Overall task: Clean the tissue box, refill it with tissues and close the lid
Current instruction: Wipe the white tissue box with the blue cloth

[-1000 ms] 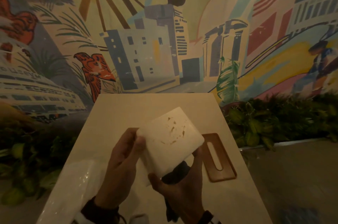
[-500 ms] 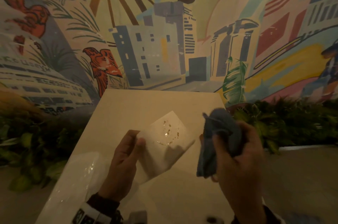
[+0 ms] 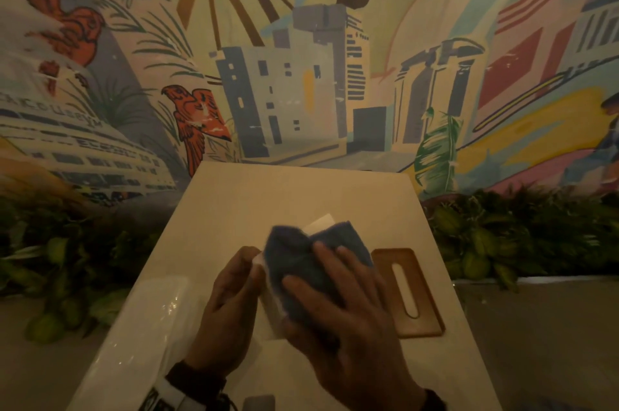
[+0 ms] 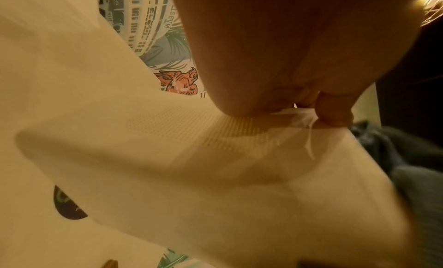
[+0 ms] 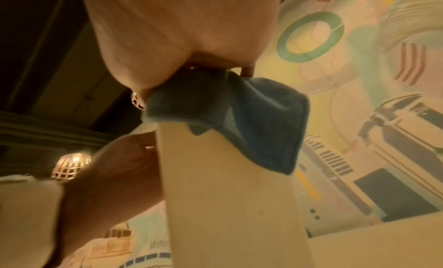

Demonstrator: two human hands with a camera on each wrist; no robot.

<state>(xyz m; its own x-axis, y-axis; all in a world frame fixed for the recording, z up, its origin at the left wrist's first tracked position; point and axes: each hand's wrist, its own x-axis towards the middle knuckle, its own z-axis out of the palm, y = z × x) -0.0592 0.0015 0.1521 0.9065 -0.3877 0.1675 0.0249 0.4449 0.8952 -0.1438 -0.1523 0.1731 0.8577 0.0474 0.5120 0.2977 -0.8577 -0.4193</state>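
My left hand (image 3: 234, 296) holds the white tissue box (image 3: 320, 222) tilted above the table, its fingers (image 4: 333, 109) pinching the box's edge (image 4: 215, 177). My right hand (image 3: 338, 296) holds a dark blue cloth (image 3: 294, 253) and presses it onto the box's upper face, hiding most of it. In the right wrist view the cloth (image 5: 251, 120) drapes over the top of the box (image 5: 227, 196). The brown wooden lid (image 3: 407, 293), with its long slot, lies flat on the table just right of my right hand.
A clear plastic pack of white tissues (image 3: 144, 320) lies at the table's near left. The pale table (image 3: 284, 189) runs back to a painted wall. Green leafy plants (image 3: 502, 236) line both sides of the table.
My right hand, which held the cloth raised to the right of the box, has come down and left, laying the cloth on the box's marked face. The left hand keeps its hold.
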